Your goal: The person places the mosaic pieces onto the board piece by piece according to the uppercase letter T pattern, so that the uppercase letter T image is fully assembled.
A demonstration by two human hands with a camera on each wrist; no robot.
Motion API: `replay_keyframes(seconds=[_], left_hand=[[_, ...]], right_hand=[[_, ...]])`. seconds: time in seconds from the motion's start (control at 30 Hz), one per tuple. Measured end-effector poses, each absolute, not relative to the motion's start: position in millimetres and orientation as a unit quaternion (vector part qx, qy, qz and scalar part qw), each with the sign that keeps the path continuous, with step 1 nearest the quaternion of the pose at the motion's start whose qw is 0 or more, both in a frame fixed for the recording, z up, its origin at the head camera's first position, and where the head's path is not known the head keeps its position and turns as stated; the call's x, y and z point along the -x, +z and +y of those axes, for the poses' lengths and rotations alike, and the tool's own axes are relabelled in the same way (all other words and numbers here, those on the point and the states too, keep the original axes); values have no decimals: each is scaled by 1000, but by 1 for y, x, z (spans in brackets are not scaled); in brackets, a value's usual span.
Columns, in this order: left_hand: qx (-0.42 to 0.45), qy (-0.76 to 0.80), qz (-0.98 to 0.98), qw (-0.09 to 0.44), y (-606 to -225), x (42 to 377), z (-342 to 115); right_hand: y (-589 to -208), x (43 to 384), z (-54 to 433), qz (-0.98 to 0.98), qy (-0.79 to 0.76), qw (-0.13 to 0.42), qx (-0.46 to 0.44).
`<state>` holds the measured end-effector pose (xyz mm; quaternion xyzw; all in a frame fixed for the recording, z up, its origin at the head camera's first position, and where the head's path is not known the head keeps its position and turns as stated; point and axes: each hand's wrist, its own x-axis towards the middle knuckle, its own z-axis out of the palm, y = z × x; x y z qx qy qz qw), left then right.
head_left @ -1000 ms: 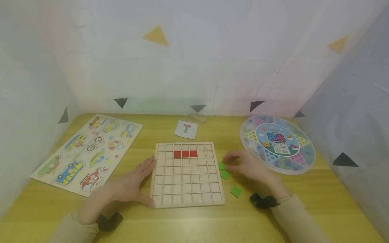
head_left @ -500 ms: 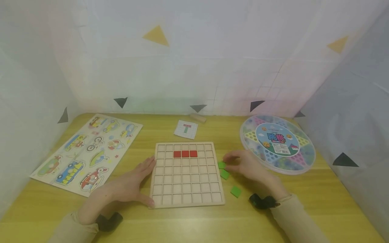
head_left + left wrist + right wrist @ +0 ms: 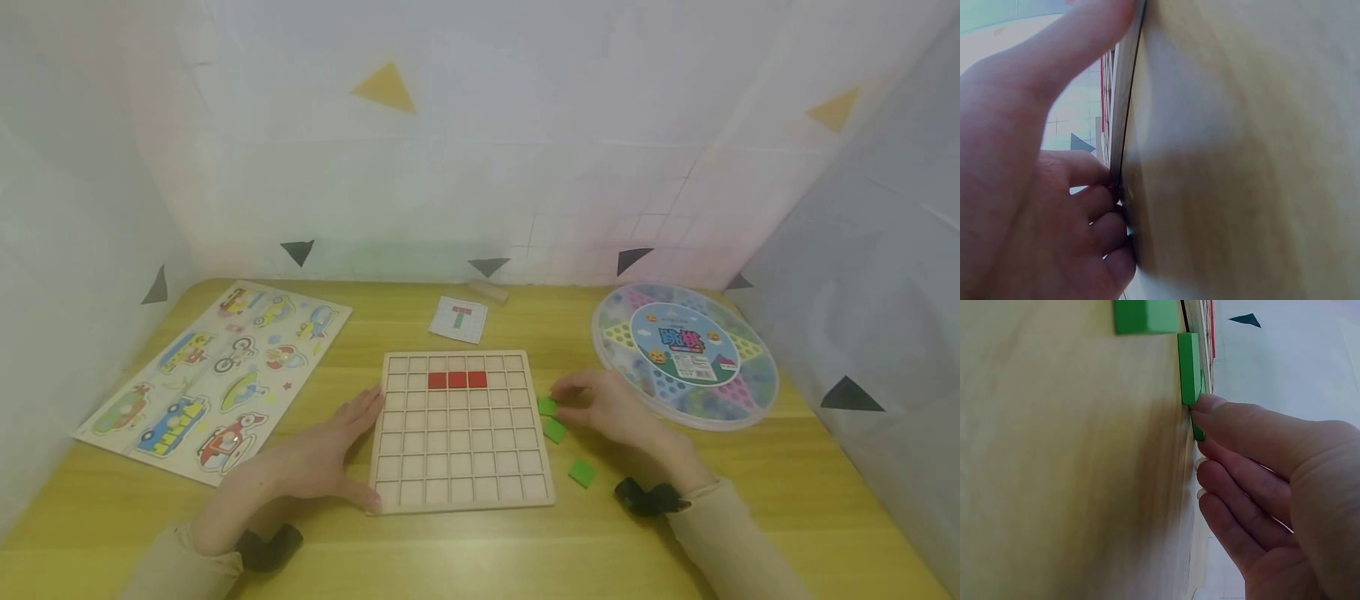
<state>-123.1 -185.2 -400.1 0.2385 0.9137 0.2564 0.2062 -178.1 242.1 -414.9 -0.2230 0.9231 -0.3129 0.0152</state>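
The square wooden grid board [image 3: 465,454] lies flat on the table, with three red tiles [image 3: 457,380] side by side in its second row. My left hand [image 3: 318,454] rests along the board's left edge, thumb at the near corner and fingers farther up; in the left wrist view the fingertips [image 3: 1119,265] meet the table beside the board's edge. To the right of the board, my right hand [image 3: 611,408] pinches a green tile [image 3: 547,407] between thumb and index finger, the tile partly hidden. Two other green tiles lie nearer me, one close by [image 3: 554,431] and one farther off [image 3: 582,473].
Behind the board lies a small card [image 3: 459,320] printed with a red and green T shape, beside a short wooden block [image 3: 488,291]. A vehicle puzzle board [image 3: 217,375] occupies the left side. On the right sits a round Chinese checkers box [image 3: 686,354]. White sheets enclose the table.
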Motion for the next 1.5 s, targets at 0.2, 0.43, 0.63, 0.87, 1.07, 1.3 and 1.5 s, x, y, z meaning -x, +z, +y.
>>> replay_keyframes(seconds=[0.2,0.43,0.63,0.87,1.07,1.3,1.5], left_hand=[[-240,255,914,206,-400,123,-185],[-242,255,914,204,-400,123,-185],[-243,250,915,203,-401,123,-186],[-249,252,914,197,-402,123,-186],[-251,252,914,197,-402,123,-186],[-249,257,912,200,-401,123,-186],[-247,256,913,201,-400,122,-185]], right_hand=[[-415,177,242,925,-305,6,227],[-414,177,241,926,-298,1,230],[-414,177,241,927,-299,1,227],[-413,177,241,923,-306,-1,232],[-411,178,245,924,-314,3,220],[-406,178,246,920,-319,-15,226],[-399,176,245,917,-324,-25,230]])
